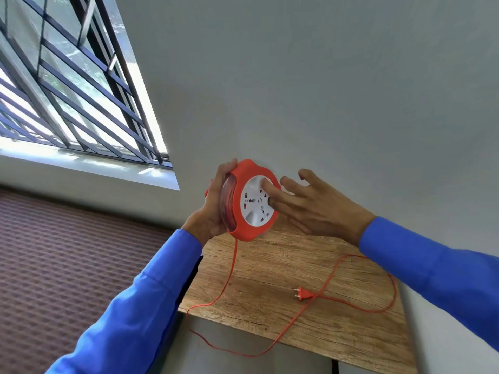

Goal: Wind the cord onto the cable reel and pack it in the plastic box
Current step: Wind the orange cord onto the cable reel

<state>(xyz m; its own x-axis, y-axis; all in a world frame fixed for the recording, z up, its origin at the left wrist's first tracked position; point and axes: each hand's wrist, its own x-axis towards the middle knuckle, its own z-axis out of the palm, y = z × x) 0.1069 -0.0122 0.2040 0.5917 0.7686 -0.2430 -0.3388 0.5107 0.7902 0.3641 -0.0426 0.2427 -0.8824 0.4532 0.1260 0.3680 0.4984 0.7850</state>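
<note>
My left hand (216, 203) grips the orange cable reel (244, 230) by its rim and holds it upright above the wooden table (270, 276). The reel's white socket face (253, 209) points toward me. My right hand (310, 206) has straight fingers, and two fingertips press on that white face. An orange cord (232, 268) drops from the reel's underside, hangs over the table's front edge, loops back up across the top and ends in an orange two-pin plug (303, 294) lying on the wood. No plastic box is in view.
A grey wall (324, 90) rises right behind the table. A barred window (67, 90) with a white sill is at the left. A patterned brown floor (67, 252) lies below it. The cord's loop (243, 354) hangs off the table's front edge.
</note>
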